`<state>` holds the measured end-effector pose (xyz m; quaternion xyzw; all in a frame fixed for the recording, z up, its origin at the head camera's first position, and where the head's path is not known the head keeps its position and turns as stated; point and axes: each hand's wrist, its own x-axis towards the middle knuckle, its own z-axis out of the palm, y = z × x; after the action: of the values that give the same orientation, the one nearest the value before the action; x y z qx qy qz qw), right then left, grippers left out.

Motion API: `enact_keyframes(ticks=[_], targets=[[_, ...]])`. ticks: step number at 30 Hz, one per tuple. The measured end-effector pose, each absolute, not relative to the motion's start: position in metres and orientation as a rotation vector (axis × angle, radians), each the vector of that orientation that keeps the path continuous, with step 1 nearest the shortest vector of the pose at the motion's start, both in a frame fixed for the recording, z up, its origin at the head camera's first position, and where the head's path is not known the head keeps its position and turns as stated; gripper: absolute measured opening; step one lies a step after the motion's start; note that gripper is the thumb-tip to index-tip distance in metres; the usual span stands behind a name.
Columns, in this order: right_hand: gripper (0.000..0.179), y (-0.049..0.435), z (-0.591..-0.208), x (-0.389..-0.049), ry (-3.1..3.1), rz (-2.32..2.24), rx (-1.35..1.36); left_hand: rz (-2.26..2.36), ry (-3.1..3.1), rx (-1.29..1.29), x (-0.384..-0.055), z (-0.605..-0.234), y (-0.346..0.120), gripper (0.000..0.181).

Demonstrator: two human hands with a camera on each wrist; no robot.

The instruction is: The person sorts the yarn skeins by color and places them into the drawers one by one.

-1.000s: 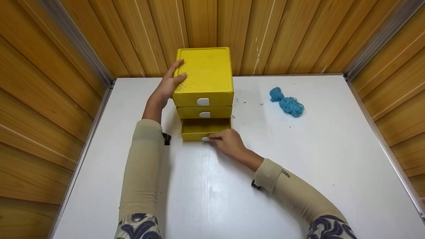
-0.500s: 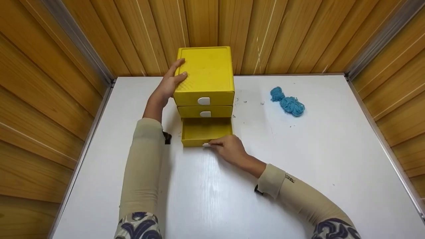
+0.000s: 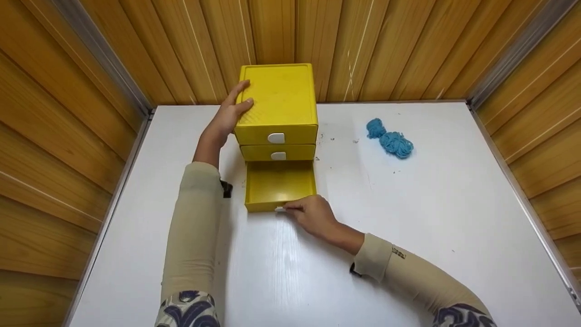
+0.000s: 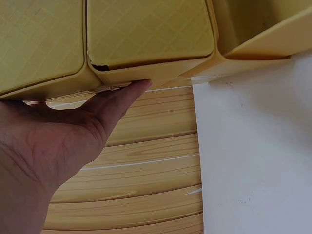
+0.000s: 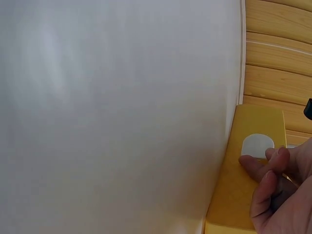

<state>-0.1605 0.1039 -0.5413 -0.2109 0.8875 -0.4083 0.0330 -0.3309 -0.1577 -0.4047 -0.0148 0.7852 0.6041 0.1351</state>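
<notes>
Yellow plastic three-drawer box [image 3: 277,93]: is standing upright toward the back of the white tabletop [image 3: 408,218], its bottom drawer [image 3: 259,207] jutting out.
Left hand [image 3: 228,117]: is bracing the box's left side and top edge, fingers extended.
Right hand [image 3: 315,215]: is pinching the drawer's rounded white tab [image 5: 257,145].
Blue yarn bundles [image 3: 396,144]: are lying right of the box.

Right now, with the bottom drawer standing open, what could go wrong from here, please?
First, the bottom drawer is well out, so it might leave the yellow cabinet completely if pulled too far. Second, the right hand pinches only the small white handle, so its grip could slip. Third, the left hand rests against one side only; the cabinet might shift or turn under a stronger pull.
</notes>
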Motion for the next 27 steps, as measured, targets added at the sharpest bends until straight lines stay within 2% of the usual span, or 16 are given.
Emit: enact_keyframes(ticks=[14,20,27], targets=[[0.019,0.107,-0.538,-0.152,2.698,-1.228,-0.737,1.754,2.298,-0.026,-0.330,-0.407,-0.159,0.064],[0.022,0.114,-0.520,-0.151,2.712,-1.192,-0.778,1.769,2.292,-0.027,-0.330,-0.407,-0.159,0.063],[0.022,0.136,-0.498,-0.165,2.825,-1.269,-0.655,1.766,2.290,-0.035,-0.330,-0.407,-0.157,0.062]])
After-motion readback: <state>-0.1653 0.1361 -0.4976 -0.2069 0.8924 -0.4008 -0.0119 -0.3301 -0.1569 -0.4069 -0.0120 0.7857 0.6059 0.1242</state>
